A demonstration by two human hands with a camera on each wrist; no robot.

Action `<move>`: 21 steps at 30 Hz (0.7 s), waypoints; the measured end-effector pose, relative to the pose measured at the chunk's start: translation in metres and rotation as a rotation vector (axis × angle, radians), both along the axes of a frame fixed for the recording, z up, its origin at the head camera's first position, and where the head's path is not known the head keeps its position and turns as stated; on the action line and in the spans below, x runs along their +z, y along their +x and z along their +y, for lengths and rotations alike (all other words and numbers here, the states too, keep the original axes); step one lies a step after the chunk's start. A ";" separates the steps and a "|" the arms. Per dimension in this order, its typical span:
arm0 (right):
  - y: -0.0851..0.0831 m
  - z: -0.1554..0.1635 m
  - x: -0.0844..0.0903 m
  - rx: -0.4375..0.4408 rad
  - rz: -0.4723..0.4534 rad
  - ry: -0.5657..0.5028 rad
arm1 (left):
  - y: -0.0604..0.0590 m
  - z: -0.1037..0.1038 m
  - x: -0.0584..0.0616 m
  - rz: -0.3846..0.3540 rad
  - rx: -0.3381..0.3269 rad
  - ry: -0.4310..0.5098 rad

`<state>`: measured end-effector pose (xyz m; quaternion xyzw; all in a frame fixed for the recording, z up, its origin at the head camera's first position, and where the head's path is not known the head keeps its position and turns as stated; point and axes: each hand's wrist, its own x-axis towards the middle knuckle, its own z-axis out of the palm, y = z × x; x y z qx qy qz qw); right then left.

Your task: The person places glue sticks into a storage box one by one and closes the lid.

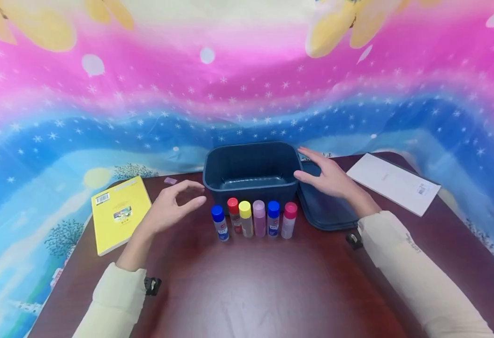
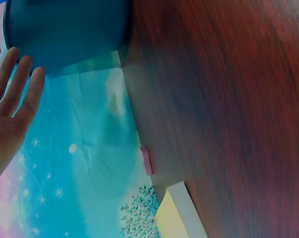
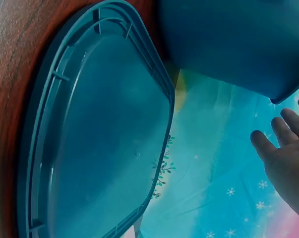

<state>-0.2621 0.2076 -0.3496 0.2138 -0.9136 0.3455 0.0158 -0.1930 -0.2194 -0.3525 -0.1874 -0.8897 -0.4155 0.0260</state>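
Glue sticks stand in a row of six on the dark red table (image 1: 247, 291), just near of the dark blue plastic bin (image 1: 251, 171): blue-capped (image 1: 220, 222), red-capped (image 1: 233, 215), yellow-capped (image 1: 246, 218), lilac-capped (image 1: 259, 218), another blue-capped (image 1: 273, 218) and pink-capped (image 1: 289, 219). In the head view the left hand (image 1: 171, 208) hovers left of the row with fingers loosely bent, holding nothing. The right hand (image 1: 329, 174) reaches flat toward the bin's right wall, above the bin's lid (image 1: 327, 211), which lies inside-up on the table. A yellow book (image 1: 119, 212) lies far left, a white booklet (image 1: 394, 183) far right.

From the left wrist, the left hand's straight fingers (image 2: 15, 84) are spread beside the bin (image 2: 65, 29); a small pink slip (image 2: 146, 160) sits at the table edge.

From the right wrist, the lid (image 3: 99, 144) shows its ribbed inside, the bin (image 3: 238, 39) beyond it, and the right hand's fingers (image 3: 283, 144) are extended, grasping nothing.
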 end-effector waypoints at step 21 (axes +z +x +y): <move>-0.003 -0.002 -0.010 0.017 -0.028 -0.027 | -0.003 0.023 -0.014 -0.136 -0.219 0.090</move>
